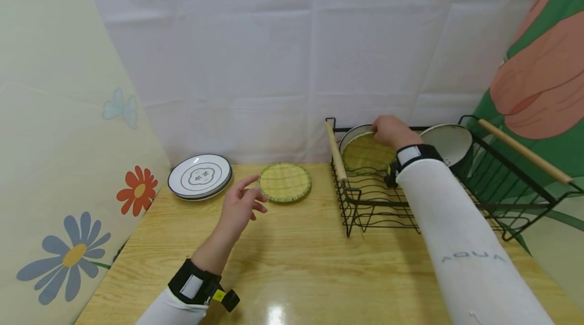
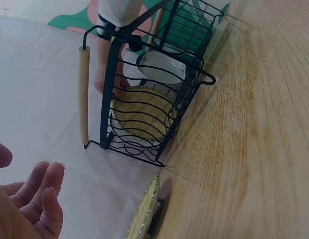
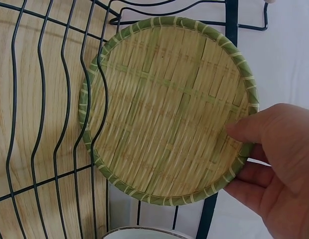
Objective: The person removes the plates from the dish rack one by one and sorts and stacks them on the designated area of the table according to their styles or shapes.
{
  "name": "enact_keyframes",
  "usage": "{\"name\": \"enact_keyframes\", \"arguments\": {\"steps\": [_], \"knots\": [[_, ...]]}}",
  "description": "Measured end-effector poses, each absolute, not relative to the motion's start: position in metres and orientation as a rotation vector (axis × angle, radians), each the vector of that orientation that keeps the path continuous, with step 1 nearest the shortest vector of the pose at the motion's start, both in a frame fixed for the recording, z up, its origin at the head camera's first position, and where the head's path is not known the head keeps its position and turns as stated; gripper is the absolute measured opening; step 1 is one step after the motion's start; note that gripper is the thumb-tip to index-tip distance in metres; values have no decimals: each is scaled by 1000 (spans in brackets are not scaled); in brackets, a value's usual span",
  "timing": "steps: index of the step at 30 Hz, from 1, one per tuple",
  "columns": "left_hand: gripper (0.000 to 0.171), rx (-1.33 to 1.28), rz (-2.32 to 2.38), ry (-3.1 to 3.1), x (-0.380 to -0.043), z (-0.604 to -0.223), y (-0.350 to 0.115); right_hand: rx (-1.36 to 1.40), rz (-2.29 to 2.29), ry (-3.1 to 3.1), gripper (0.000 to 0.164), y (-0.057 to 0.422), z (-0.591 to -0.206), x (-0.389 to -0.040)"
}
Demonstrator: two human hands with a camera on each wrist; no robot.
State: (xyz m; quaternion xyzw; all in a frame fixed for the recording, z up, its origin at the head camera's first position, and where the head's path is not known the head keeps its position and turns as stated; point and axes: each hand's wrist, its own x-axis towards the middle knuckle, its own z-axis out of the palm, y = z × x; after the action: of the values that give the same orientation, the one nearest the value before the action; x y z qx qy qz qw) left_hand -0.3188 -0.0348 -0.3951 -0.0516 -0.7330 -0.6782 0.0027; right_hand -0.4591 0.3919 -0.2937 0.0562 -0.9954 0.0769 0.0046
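Observation:
A round woven bamboo tray (image 3: 169, 109) with a green bound rim stands on edge in the black wire dish rack (image 1: 378, 206). My right hand (image 1: 396, 131) pinches its rim, thumb on the woven face and fingers behind, as the right wrist view shows. Behind it in the rack is a white dish (image 1: 350, 135), partly covered. On the table lies a second woven tray (image 1: 285, 182), flat. Just to its left, my left hand (image 1: 242, 202) hovers with loosely bent fingers and holds nothing; the left wrist view shows the hand (image 2: 30, 204) at lower left.
White plates with dark rims (image 1: 199, 177) are stacked at the table's back left. A white bowl (image 1: 448, 143) leans farther right in the rack. Wooden handles (image 1: 336, 155) top both rack ends. A white cloth (image 1: 246, 61) hangs behind the table (image 1: 310, 264).

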Motion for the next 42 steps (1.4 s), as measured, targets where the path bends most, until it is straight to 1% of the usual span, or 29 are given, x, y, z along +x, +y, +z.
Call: {"name": "enact_keyframes", "arguments": {"steps": [8, 12, 20, 30, 37, 42], "knots": [[44, -169, -2134, -2291, -316, -393, -35, 184, 235, -3133, 40, 390, -293, -453], [43, -170, -2131, -2297, -316, -393, -35, 195, 244, -3114, 40, 392, -287, -452], [44, -172, -2128, -2303, -318, -394, -37, 235, 218, -3067, 40, 395, -257, -453], [43, -177, -2127, -2311, -320, -395, -36, 263, 34, -3032, 41, 398, -214, -450], [43, -189, -2127, -2312, -321, -394, -34, 232, 43, -3053, 43, 401, -196, -441], [43, -186, -2133, -2311, -322, -393, -33, 174, 212, -3074, 49, 412, -187, -434]]}}
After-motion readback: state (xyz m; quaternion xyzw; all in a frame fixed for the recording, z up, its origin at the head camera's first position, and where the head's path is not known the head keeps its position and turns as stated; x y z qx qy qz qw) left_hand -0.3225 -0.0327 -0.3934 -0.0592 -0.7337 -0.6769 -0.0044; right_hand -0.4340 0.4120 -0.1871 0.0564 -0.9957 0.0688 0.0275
